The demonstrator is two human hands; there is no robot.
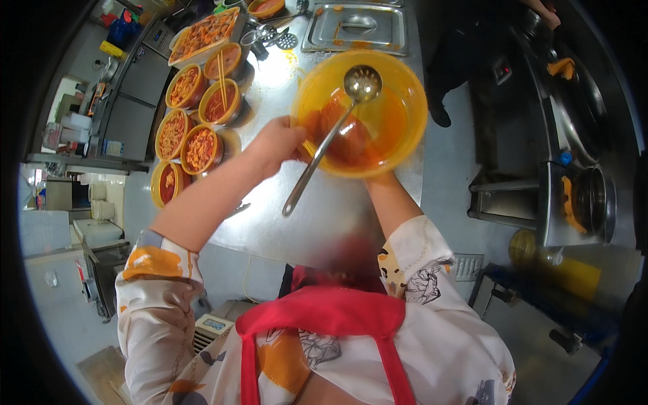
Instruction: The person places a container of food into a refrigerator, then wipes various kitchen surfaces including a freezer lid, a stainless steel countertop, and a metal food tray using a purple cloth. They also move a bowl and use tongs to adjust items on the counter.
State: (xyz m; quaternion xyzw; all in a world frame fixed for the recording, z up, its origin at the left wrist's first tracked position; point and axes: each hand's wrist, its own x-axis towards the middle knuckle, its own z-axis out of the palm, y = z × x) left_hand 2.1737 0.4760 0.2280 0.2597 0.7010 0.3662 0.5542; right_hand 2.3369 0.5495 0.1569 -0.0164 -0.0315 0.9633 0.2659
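A large yellow bowl [405,126] is held above the steel table, with red-orange oily contents [349,131] mostly at its left side. My left hand [284,144] grips the bowl's left rim. My right forearm runs up behind the near side of the bowl, which hides my right hand. Across the bowl lies a slotted metal ladle [324,144]. Its perforated head is over the inside, and its handle extends past the near left rim, beside my left fingers.
Along the table's left side stand several yellow bowls [201,150] of red food, chopsticks [221,81] and a heaped tray [205,38]. A lidded steel pan [357,28] and skimmers [287,41] lie at the far end. Another person [455,45] stands by the equipment at right.
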